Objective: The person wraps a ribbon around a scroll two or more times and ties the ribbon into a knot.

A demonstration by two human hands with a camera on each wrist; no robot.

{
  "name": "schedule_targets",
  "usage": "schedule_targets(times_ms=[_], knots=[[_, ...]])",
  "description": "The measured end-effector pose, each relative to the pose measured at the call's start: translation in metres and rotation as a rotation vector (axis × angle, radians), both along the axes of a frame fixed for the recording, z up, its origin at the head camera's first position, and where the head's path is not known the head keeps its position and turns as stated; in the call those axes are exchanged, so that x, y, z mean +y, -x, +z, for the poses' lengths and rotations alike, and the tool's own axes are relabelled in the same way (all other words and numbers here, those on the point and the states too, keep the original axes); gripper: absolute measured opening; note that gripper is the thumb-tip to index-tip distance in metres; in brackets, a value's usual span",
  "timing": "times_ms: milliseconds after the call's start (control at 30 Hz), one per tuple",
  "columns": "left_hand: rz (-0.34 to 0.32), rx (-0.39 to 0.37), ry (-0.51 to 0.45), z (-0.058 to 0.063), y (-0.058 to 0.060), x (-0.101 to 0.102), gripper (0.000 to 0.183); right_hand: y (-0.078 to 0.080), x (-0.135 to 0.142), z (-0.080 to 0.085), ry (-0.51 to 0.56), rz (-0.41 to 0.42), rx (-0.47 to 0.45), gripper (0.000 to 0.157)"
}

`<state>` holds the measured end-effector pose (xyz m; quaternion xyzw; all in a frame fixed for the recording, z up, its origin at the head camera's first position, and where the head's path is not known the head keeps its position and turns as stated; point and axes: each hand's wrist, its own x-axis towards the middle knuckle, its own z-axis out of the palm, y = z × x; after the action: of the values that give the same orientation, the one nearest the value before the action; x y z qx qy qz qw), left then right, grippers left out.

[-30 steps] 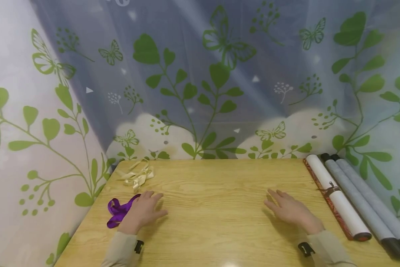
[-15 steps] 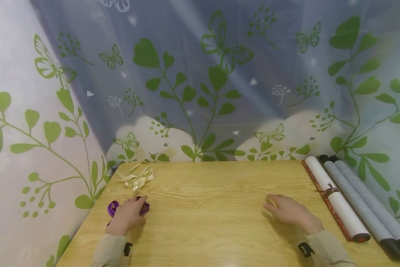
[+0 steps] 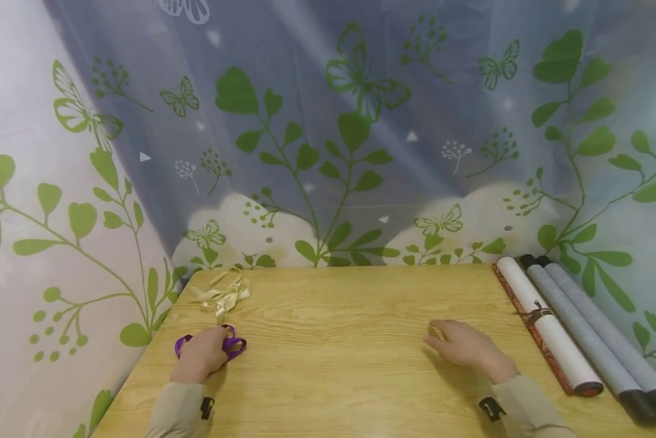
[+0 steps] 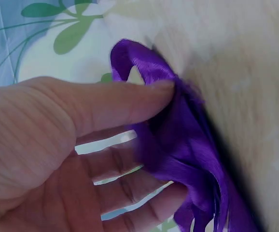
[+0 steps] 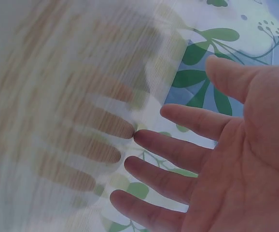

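A looped purple satin ribbon lies at the left of the wooden table, and my left hand pinches it from above. Seen from the left wrist, the thumb presses on the bunched purple ribbon, with the other fingers behind it and partly covered by its folds. My right hand hovers low over the right half of the table and holds nothing. In the right wrist view, the right hand's fingers are spread and nearly straight, with fingertips close to the tabletop.
A loose cream ribbon lies just beyond the purple one, near the table's back left corner. Along the right edge lie a white roll tied with a brown cord and two grey rolls with black ends. Leaf-patterned curtains border the wooden table.
My left hand has moved left over the purple ribbon, and its fingers have closed on it, drawing the loops together. The right hand has stayed nearly in place.
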<state>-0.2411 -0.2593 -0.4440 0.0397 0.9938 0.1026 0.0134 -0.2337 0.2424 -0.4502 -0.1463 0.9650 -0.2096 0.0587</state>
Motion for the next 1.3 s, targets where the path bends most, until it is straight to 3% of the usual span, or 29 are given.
schedule_targets(times_ms=[100, 300, 433, 667, 900, 1100, 1300], knots=[[0.010, 0.026, -0.007, 0.000, 0.000, 0.005, 0.017, -0.001, -0.003, 0.000, 0.003, 0.003, 0.000, 0.054], [-0.066, 0.121, -0.047, 0.002, 0.008, 0.024, 0.020, 0.002, -0.012, 0.002, -0.002, -0.014, 0.011, 0.052], [-0.088, 0.130, -0.095, 0.003, 0.015, 0.035, 0.020, 0.003, -0.019, 0.003, -0.001, -0.018, 0.029, 0.048], [-0.130, 0.128, -0.211, 0.003, 0.024, 0.055, 0.024, 0.004, -0.031, 0.000, -0.016, -0.013, 0.108, 0.018], [-0.225, 0.148, -0.282, 0.002, 0.040, 0.080, 0.028, 0.009, -0.048, -0.005, 0.009, 0.007, 0.198, 0.008], [-0.283, 0.122, -0.386, 0.003, 0.051, 0.108, 0.024, 0.015, -0.069, -0.004, 0.030, 0.018, 0.226, 0.019], [-0.342, 0.122, -0.482, -0.002, 0.058, 0.141, 0.018, 0.024, -0.091, -0.002, 0.110, 0.043, 0.264, 0.017]])
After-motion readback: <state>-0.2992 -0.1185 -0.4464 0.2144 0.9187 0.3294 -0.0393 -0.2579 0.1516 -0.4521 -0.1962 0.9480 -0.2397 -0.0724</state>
